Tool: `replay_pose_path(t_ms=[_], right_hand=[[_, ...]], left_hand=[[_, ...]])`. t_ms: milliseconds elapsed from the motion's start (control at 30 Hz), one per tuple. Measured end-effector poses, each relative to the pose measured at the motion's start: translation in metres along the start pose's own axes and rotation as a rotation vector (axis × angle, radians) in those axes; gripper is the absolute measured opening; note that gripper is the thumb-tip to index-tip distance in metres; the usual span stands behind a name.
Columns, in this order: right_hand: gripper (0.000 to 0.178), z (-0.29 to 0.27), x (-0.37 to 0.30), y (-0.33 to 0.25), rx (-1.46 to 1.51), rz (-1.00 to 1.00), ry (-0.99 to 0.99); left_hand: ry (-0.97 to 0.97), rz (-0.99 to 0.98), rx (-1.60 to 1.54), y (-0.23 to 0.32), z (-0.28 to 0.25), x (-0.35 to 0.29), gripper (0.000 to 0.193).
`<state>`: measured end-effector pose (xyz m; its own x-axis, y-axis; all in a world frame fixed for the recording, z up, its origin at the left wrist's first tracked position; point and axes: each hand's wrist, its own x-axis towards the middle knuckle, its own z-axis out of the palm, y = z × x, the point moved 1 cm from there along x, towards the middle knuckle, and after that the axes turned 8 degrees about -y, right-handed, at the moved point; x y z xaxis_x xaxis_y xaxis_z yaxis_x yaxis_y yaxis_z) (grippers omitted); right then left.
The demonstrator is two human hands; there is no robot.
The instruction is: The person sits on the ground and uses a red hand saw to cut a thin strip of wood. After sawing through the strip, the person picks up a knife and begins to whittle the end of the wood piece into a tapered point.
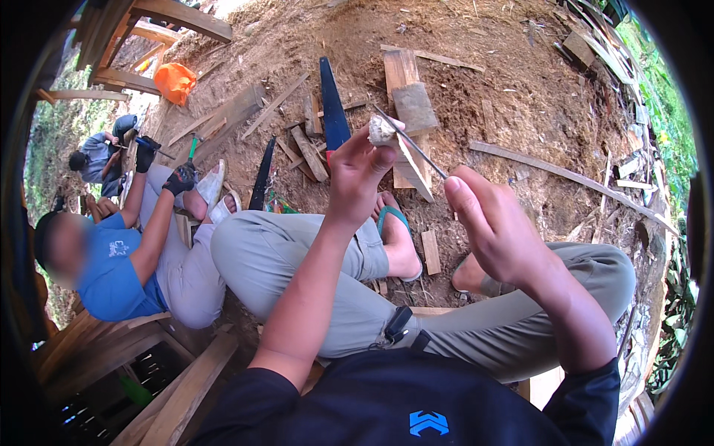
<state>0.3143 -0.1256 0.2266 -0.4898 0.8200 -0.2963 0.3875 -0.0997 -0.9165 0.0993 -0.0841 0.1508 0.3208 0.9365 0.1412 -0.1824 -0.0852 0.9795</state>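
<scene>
Left grip: left hand (355,172) raised, fingers pinching a pale wood chunk (382,132) at its tip.
Right grip: right hand (494,227) curled shut around a thin metal blade (413,143), whose point touches the chunk.
Ground: blue handsaw (332,110) and wood scraps (407,93) on dirt.
Beside: person in blue shirt (111,275), gloved.
Far left: orange bag (175,82).

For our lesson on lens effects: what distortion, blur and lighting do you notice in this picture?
Head view: fisheye bending, a black rim around the circle; daylight is soft, without hard shadows; the left hand holding a pale wood piece and the right hand look sharp; the neighbouring person's face is blurred.
</scene>
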Motion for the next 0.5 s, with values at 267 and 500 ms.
replay_pose_path(t_ms=[267,500], right_hand=[[0.04,0.004,-0.001,-0.006,-0.075,-0.003,0.04],[0.038,0.007,0.001,-0.011,-0.115,-0.029,0.076]], left_hand=[[0.012,-0.024,0.042,-0.002,0.002,-0.003,0.053],[0.014,-0.015,0.013,-0.003,-0.006,-0.004,0.055]])
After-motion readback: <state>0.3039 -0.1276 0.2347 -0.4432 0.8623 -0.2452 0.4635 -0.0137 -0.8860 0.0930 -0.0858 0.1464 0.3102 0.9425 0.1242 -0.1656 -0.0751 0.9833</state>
